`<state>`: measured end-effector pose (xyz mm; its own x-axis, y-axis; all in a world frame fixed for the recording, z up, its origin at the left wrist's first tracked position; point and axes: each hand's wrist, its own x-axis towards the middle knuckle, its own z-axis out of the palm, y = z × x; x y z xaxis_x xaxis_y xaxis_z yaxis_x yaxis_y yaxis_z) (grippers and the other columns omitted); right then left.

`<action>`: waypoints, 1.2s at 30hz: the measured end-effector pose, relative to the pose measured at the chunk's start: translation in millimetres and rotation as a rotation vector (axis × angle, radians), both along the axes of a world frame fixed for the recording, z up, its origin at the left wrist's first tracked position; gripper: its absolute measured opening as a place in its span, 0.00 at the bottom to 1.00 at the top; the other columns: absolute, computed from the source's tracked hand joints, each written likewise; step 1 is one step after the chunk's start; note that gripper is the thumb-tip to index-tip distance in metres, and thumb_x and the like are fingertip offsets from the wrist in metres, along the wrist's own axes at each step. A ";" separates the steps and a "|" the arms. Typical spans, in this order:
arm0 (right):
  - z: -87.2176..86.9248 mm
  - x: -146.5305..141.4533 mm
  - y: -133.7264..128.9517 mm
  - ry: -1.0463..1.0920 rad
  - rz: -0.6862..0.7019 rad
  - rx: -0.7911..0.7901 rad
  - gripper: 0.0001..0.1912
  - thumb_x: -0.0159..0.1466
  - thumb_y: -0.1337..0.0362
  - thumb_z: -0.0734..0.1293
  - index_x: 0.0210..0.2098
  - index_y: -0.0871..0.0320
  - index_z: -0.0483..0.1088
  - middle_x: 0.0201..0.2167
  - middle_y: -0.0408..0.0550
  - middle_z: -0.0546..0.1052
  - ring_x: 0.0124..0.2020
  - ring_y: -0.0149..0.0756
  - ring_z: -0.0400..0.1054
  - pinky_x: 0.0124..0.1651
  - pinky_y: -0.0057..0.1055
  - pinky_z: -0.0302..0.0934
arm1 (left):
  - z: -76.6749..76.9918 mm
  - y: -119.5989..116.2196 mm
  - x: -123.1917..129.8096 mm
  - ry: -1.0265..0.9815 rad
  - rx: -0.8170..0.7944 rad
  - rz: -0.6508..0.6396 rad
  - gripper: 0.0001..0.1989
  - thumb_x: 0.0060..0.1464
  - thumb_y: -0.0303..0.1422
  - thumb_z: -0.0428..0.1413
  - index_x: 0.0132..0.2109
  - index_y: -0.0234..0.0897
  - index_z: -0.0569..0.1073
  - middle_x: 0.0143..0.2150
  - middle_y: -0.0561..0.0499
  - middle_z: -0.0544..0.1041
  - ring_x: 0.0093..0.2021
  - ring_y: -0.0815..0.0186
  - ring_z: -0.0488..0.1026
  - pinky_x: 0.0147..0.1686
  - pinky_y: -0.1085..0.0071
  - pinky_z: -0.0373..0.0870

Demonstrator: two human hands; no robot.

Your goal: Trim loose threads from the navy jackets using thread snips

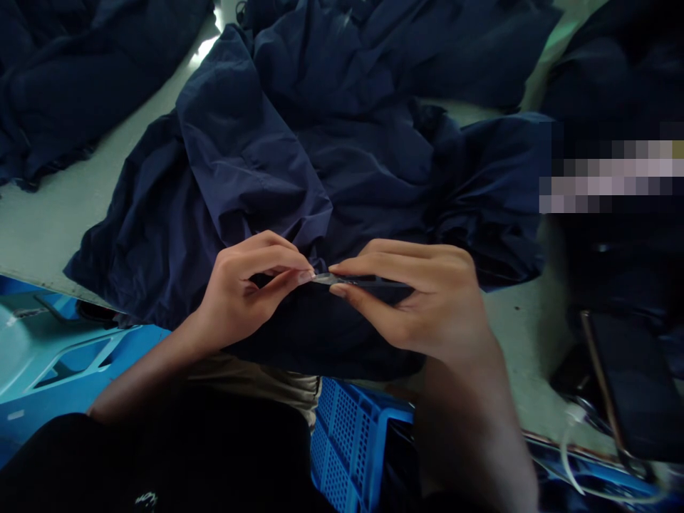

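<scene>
Pale table (43, 221) under rumpled navy fabric (256, 157); blue crate (350, 442) below; small tool (327, 278) pinched in right hand (443, 299); left hand (246, 285) pressed together at its tip.

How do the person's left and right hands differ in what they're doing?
The right hand grips a slim tool between thumb and fingers, while the left hand pinches beside the tool's tip, at something too small to make out. The left hand's fingertips come together; the right hand's stand apart around the tool. Both are held over dark blue cloth.
</scene>
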<state>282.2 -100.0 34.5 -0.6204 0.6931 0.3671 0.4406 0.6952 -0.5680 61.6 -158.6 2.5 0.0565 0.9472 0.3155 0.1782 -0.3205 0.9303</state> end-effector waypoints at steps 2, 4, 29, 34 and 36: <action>-0.4 0.2 0.3 -0.003 -0.003 -0.005 0.03 0.63 0.66 0.74 0.36 0.51 0.81 0.30 0.42 0.83 0.27 0.35 0.77 0.28 0.32 0.67 | 0.1 0.2 -0.1 -0.001 0.003 -0.004 0.03 0.63 0.27 0.63 0.42 0.36 0.83 0.40 0.48 0.80 0.38 0.69 0.78 0.36 0.72 0.79; -0.9 0.3 0.5 -0.002 -0.007 -0.012 0.03 0.62 0.66 0.74 0.36 0.51 0.81 0.30 0.42 0.83 0.27 0.35 0.77 0.28 0.32 0.67 | 0.0 0.0 -0.3 -0.009 0.002 -0.008 0.03 0.63 0.27 0.63 0.42 0.36 0.83 0.40 0.48 0.80 0.38 0.69 0.78 0.36 0.72 0.79; 1.0 -1.4 0.5 0.023 -0.016 -0.056 0.03 0.62 0.67 0.75 0.35 0.52 0.80 0.29 0.41 0.82 0.27 0.33 0.76 0.28 0.32 0.66 | 0.4 -1.0 -0.3 -0.012 -0.011 0.000 0.03 0.63 0.26 0.63 0.41 0.36 0.83 0.40 0.48 0.80 0.38 0.68 0.79 0.37 0.72 0.79; -0.4 -1.2 0.7 0.030 -0.018 -0.072 0.02 0.62 0.66 0.75 0.35 0.51 0.80 0.29 0.41 0.82 0.27 0.34 0.76 0.29 0.32 0.66 | -0.6 -1.2 -0.8 -0.019 -0.015 -0.002 0.04 0.62 0.25 0.63 0.42 0.36 0.83 0.40 0.48 0.80 0.39 0.68 0.79 0.37 0.72 0.79; -1.2 -1.7 0.7 0.031 -0.021 -0.075 0.01 0.62 0.65 0.75 0.35 0.52 0.80 0.29 0.42 0.82 0.27 0.34 0.76 0.29 0.32 0.66 | -0.5 -1.0 -0.7 -0.019 -0.015 -0.001 0.03 0.62 0.25 0.63 0.42 0.36 0.83 0.40 0.48 0.80 0.39 0.68 0.79 0.37 0.72 0.79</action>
<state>280.5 -99.3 33.3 -0.5949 0.7320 0.3321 0.4358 0.6409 -0.6319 60.9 -159.6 2.0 0.0515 0.9518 0.3023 0.1600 -0.3067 0.9383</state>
